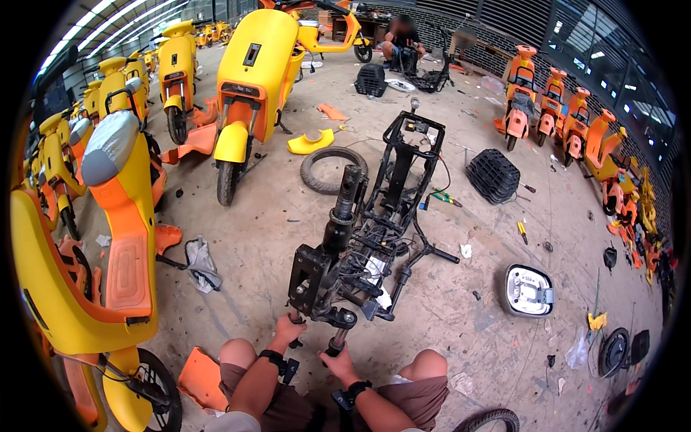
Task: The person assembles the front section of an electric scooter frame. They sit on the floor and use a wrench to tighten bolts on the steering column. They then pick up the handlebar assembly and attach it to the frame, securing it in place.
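A stripped black scooter frame (396, 194) with loose cables lies on the floor in front of my knees, its front fork (338, 317) toward me. My left hand (289, 330) is closed round the left fork leg, just below a black bracket (309, 277). Close beside it, my right hand (341, 362) wraps the dark lower end of the other fork leg (338, 338), whose bare metal tube shows above the fingers. A thick steering tube (347, 194) rises from the bracket, and a handlebar (421, 259) lies to the right.
Yellow scooters (119, 245) crowd the left side; orange ones (522, 93) line the right wall. A loose tyre (333, 171), black crate (493, 176), white-lined box (529, 290), pliers (522, 232) and a screwdriver (448, 199) lie about. Another person (404, 43) sits at the back.
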A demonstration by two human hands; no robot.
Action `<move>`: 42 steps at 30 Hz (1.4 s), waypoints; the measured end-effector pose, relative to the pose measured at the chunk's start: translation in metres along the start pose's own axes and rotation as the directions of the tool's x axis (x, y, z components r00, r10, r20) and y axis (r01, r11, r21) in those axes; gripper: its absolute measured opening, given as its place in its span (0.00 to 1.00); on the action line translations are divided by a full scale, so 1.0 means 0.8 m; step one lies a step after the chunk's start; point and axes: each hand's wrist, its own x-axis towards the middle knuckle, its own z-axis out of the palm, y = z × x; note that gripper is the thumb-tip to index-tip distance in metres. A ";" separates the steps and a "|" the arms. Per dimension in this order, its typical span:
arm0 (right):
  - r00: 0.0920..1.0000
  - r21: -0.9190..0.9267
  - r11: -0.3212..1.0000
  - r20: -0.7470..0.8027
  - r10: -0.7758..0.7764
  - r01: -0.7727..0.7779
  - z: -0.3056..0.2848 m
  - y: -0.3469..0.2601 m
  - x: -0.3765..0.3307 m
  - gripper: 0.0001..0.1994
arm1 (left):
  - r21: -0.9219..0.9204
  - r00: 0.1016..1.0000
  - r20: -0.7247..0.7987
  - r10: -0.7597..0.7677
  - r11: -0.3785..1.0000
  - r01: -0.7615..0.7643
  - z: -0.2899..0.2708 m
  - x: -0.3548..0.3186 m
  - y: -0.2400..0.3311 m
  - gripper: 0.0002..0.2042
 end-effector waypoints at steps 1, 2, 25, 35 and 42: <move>1.000 0.000 1.000 -0.005 0.005 -0.005 -0.001 -0.001 -0.001 0.42 | -0.008 1.000 -0.001 0.000 1.000 0.000 0.001 0.000 0.002 0.19; 1.000 -0.002 1.000 -0.013 0.000 0.000 -0.002 -0.003 -0.002 0.42 | -0.011 1.000 -0.005 0.002 1.000 -0.002 0.002 -0.001 0.005 0.19; 1.000 -0.038 0.999 -0.024 0.010 -0.011 -0.002 0.006 0.006 0.41 | 0.041 0.998 0.061 -0.028 0.999 0.026 -0.004 0.003 0.014 0.18; 0.988 -0.068 0.990 -0.085 -0.131 0.125 -0.003 0.006 0.001 0.36 | -0.049 0.998 0.062 -0.014 0.999 0.017 -0.001 0.010 0.000 0.18; 0.988 -0.064 0.989 -0.071 -0.140 0.135 0.001 -0.001 -0.001 0.37 | -0.132 0.998 0.057 0.036 0.991 -0.028 0.008 0.033 -0.047 0.18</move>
